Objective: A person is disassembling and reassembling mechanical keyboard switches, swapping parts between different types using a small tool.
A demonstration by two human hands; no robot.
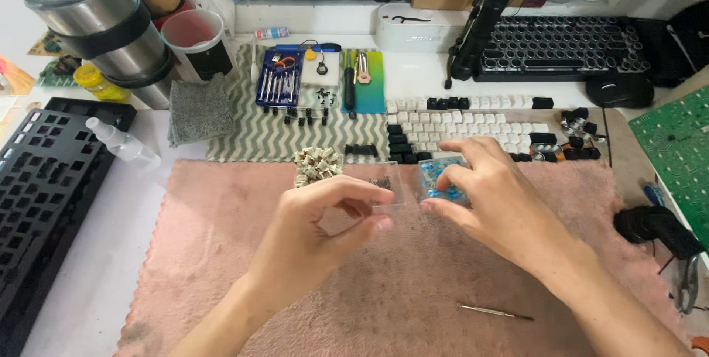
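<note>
My left hand (pixel 325 220) and my right hand (pixel 491 198) meet over a pink mat (pixel 221 253). Together they hold a small clear plastic box (pixel 413 183). Its right part holds blue pieces under my right fingers. Small dark parts show in its left part by my left thumb and forefinger. A pile of beige key switches (pixel 317 163) lies just beyond my left hand. Rows of white and black keycaps (pixel 458 124) lie beyond my right hand.
A thin metal tool (pixel 493 313) lies on the mat near my right forearm. A black keyboard frame (pixel 40 194) is at left, with a small spray bottle (pixel 122 143). A screwdriver set (pixel 279 80), steel tumblers (pixel 96 25), a round-key keyboard (pixel 561 47), a mouse (pixel 619 91) and a green circuit board (pixel 676 154) are around.
</note>
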